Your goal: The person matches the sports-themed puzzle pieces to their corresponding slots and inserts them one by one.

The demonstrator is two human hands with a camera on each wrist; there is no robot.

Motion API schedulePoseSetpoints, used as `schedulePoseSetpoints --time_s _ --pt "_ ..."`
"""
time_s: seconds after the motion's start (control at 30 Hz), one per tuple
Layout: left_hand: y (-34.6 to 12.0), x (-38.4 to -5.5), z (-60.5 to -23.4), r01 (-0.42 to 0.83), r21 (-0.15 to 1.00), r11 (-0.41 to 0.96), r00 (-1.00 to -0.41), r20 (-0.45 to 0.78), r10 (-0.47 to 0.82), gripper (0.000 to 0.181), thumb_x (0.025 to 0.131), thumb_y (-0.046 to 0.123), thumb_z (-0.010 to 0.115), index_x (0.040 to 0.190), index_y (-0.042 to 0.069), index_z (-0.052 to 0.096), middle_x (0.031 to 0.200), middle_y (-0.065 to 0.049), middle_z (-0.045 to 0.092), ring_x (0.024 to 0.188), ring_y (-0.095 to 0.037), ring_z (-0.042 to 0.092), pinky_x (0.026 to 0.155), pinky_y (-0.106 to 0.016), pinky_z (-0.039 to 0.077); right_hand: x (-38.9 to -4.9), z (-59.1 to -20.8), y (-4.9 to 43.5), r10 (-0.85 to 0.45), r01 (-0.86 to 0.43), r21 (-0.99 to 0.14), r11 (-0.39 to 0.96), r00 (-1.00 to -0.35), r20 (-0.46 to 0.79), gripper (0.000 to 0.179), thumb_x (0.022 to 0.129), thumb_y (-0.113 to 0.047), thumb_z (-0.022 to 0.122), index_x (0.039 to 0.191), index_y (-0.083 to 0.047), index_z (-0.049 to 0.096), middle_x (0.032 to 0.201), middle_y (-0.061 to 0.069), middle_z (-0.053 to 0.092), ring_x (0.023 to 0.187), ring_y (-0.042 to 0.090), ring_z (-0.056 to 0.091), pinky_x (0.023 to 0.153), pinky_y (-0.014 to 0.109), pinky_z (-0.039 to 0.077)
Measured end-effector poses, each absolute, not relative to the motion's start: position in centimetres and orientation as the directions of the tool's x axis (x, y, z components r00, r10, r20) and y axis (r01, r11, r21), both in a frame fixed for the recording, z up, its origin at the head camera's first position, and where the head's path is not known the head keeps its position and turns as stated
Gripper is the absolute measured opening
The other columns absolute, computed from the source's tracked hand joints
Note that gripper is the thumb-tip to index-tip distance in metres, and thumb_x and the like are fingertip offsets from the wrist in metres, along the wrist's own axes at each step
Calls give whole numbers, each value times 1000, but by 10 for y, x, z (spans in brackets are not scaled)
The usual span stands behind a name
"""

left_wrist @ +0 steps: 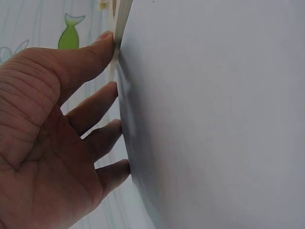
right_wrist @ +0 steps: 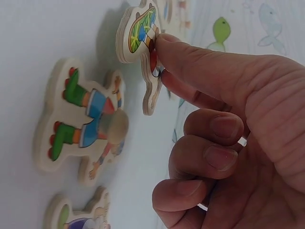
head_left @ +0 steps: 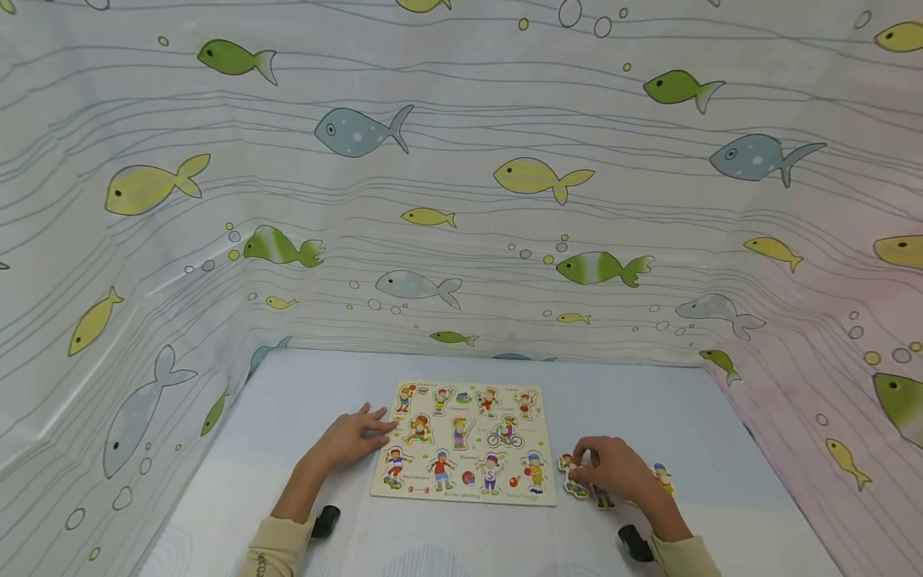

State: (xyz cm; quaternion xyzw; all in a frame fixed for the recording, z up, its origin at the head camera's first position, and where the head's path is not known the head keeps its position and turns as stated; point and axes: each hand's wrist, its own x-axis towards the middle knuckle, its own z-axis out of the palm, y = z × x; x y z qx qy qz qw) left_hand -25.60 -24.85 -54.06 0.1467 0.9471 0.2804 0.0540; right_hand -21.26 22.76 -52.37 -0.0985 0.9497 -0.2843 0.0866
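A wooden puzzle board (head_left: 461, 441) printed with sporting children lies flat on the table. At its left edge my left hand (head_left: 358, 437) rests with fingers spread, fingertips right at the edge; the left wrist view has the thumb against the board's side. My right hand (head_left: 613, 467), right of the board, pinches a puzzle piece (right_wrist: 143, 36) between thumb and index finger. This piece shows a figure with a green, yellow-lined board, and it stands tilted off the table. Close by lies a roller-skater piece (right_wrist: 88, 114) with a round wooden knob.
Another puzzle piece (right_wrist: 78, 219) lies below the roller-skater in the right wrist view. A yellow-and-blue piece (head_left: 663, 478) shows beyond the right hand. White fish-patterned sheeting (head_left: 476, 248) walls the table (head_left: 310, 377) at the back and sides.
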Motion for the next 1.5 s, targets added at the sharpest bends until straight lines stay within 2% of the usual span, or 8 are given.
schedulePoseSetpoints --time_s 0.23,0.37,0.67,0.93,1.1,1.5 --pt "-249 -254 -540 249 556 793 -950 -19 311 30 90 23 72 119 15 73 142 -15 53 139 -46 32 108 -67 23 -215 -517 216 -239 -145 -552 821 -966 -102 17 80 -30 82 87 -25 67 62 -2 48 49 12 46 44 26 33" --pt "-250 -253 -541 251 559 790 -950 -17 313 31 90 22 72 120 15 72 142 -14 52 139 -46 32 109 -67 23 -218 -513 206 -282 -207 -557 804 -958 -50 16 81 -30 81 88 -25 68 60 -3 47 46 10 42 43 25 32" --pt "-251 -254 -542 247 559 791 -950 -22 312 32 90 23 72 121 16 72 142 -14 52 140 -45 32 109 -66 24 -225 -503 171 -377 -310 -592 744 -926 12 17 82 -33 81 88 -24 68 63 -5 46 53 9 38 47 24 30" --pt "-251 -253 -541 254 553 793 -947 -26 321 31 90 24 72 120 16 72 142 -13 53 139 -45 33 109 -67 23 -229 -504 141 -421 -356 -587 727 -907 29 16 82 -34 80 86 -25 67 61 -7 45 52 8 38 46 24 30" --pt "-252 -253 -541 263 560 786 -943 -22 331 31 90 24 72 120 15 72 141 -15 53 139 -46 32 108 -66 26 -232 -506 126 -444 -387 -575 721 -895 45 18 82 -34 81 85 -27 65 62 -9 49 53 7 40 47 24 33" --pt "-256 -254 -541 280 567 775 -938 -8 345 31 90 23 72 119 14 72 141 -16 53 138 -47 33 109 -64 26 -233 -510 77 -495 -444 -586 678 -865 82 16 83 -34 80 86 -25 67 61 -6 49 50 6 38 46 24 30"
